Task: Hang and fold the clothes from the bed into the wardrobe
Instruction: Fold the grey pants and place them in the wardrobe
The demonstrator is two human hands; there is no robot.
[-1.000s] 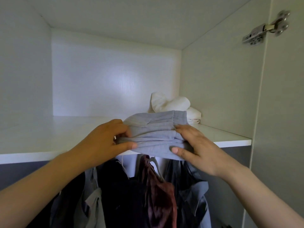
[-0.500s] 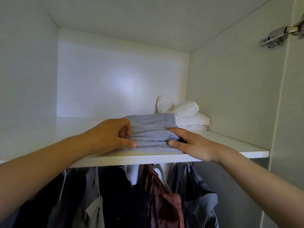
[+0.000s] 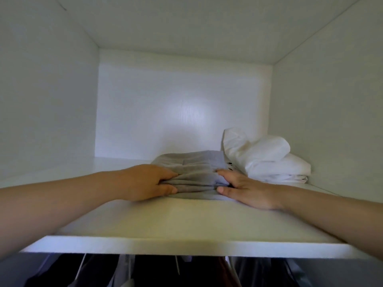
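Soft matt grey cloth garment [image 3: 192,172] and smooth white fabric bundle [image 3: 263,156] lie on a satin-smooth white laminate shelf [image 3: 186,222].

The white wardrobe shelf [image 3: 186,220] was a smooth, flat board with a thick front edge. Set back from that edge, a little right of the middle, the folded grey garment [image 3: 192,168] lay flat on it in stacked layers. Just beside it, a pile of folded white cloth [image 3: 267,160] sat in the back right corner. My left hand [image 3: 145,181] and right hand [image 3: 246,189] rested on the shelf, gripping the grey garment's two sides.
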